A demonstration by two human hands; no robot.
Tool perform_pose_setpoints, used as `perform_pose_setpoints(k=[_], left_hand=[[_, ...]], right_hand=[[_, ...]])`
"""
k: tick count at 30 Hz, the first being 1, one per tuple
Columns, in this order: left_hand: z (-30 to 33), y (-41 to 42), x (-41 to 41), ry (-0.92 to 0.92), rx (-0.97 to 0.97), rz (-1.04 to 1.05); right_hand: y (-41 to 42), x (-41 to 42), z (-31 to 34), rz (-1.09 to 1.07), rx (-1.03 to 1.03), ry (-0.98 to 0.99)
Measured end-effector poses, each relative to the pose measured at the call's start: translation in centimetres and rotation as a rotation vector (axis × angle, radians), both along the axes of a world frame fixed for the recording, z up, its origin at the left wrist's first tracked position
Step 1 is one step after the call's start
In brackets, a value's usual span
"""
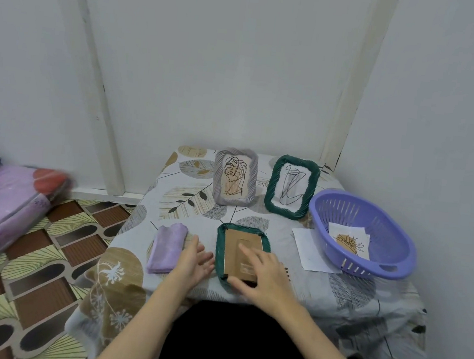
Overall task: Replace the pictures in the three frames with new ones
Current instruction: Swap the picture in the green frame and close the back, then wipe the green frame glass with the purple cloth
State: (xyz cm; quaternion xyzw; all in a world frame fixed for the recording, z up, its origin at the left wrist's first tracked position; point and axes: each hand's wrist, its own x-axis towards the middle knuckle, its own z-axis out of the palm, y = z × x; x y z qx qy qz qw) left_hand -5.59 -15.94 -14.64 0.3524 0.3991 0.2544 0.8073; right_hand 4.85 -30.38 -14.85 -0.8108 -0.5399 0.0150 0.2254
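Green woven-rimmed picture frame (220,253) lies face down on the leaf-patterned tablecloth (187,200), brown backing board up, with the right hand (264,277) spread flat over its near half, fingers open and gripping nothing. Left hand (193,259) rests palm down just beside the frame's left edge, fingers loosely extended, next to a folded lilac cloth (165,247). Behind stand a grey-rimmed frame (234,176) and a second green frame (291,186), upright with line drawings, near a purple plastic basket (382,222) holding a printed picture (350,241).

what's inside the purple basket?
The purple basket holds one picture, white paper with a tan-and-black drawing, leaning on its wall. Anything beneath that picture is hidden.
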Motion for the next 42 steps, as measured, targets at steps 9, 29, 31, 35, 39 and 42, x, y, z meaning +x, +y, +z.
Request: perform_pose_setpoints(k=[9, 29, 31, 35, 39, 42], left_hand=[[0.2, -1.2, 1.5, -0.004, 0.149, -0.234], [-2.2, -2.2, -0.7, 0.843, 1.26, -0.686], [-2.7, -2.0, -0.8, 0.903, 1.336, -0.713], [-3.7, -1.5, -1.4, 0.952, 1.437, -0.686], [-3.6, -1.4, -1.7, 1.011, 1.519, -0.699], [-2.1, 0.6, -2.3, 0.94, 1.567, -0.49]], right_hand=[[0.0, 0.3, 1.8, -0.077, 0.207, 0.129], [-1.8, 2.5, -1.0, -0.342, -0.127, 0.338], [-2.0, 2.5, -1.6, -0.317, -0.187, 0.233], [-1.9, 2.2, -2.4, -0.179, -0.289, 0.074], [-1.9, 2.4, -2.7, -0.134, -0.322, 0.078], [-2.0, 2.7, -2.7, -0.12, -0.314, 0.11]])
